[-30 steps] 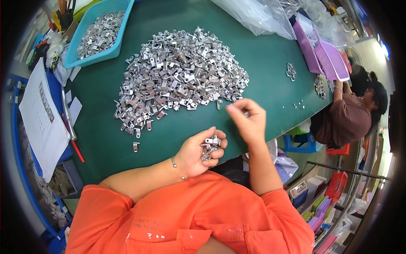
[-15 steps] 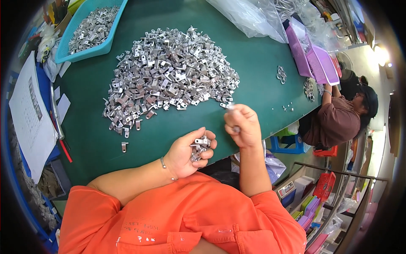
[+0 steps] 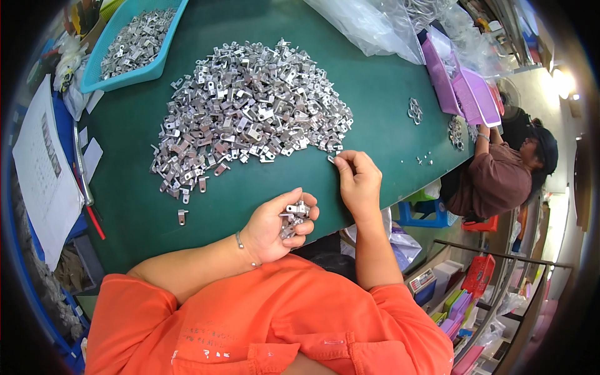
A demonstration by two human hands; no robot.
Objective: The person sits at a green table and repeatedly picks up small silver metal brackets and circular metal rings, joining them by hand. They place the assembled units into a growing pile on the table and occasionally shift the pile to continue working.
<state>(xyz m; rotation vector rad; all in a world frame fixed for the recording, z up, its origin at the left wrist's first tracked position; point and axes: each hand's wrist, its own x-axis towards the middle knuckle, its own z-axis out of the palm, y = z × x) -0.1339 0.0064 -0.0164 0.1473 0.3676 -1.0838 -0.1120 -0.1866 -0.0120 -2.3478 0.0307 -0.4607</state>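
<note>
A large heap of small silvery metal brackets (image 3: 250, 103), each bent and with a hole, covers the middle of the green table (image 3: 125, 206). My left hand (image 3: 275, 228) is cupped palm up below the heap, its fingers curled round several metal brackets (image 3: 295, 217). At the heap's lower right edge, my right hand (image 3: 362, 184) pinches a single metal bracket (image 3: 331, 159) between thumb and forefinger. Its other fingers are folded into the palm, and what they may hide cannot be seen. One loose bracket (image 3: 182, 217) lies apart at the lower left.
A turquoise basket (image 3: 159, 62) of brackets stands at the far left, near papers (image 3: 47, 169). Clear plastic bags (image 3: 369, 28) and purple baskets (image 3: 478, 94) lie at the far right. Metal rings (image 3: 415, 111) rest on the table. Another person (image 3: 500, 175) works at the right edge.
My right hand has turned from a blurred fist to a pinch on a bracket at the heap's edge. My left hand stays in place with its brackets.
</note>
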